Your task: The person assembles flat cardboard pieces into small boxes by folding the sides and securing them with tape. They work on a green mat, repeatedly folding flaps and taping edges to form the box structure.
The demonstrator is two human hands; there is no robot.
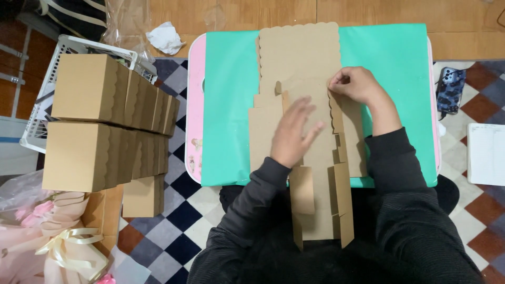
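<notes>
Left hand (293,132) lies flat and open, fingers spread, pressing down on the middle of a flat brown cardboard box blank (307,94). Right hand (356,84) is curled at the blank's right edge, fingertips pinching a folded side flap there. The blank rests unfolded on a green sheet (231,105) covering a small pink table (195,100). Its long axis runs straight away from the person: a wide panel with a scalloped rim points to the far edge of the table, and narrow flaps at the near end hang past the table's edge over the person's lap. Both arms wear dark sleeves.

To the left, finished brown boxes (87,121) with scalloped lids stand stacked in two layers, well apart from the table, beside a white plastic basket (68,44). A pink wrapped bouquet with a cream ribbon (63,244) lies at the lower left. On the chequered floor to the right sit a phone in a dark patterned case (450,89) and a white notebook (486,153). Crumpled white paper (165,38) lies beyond the table's far left corner.
</notes>
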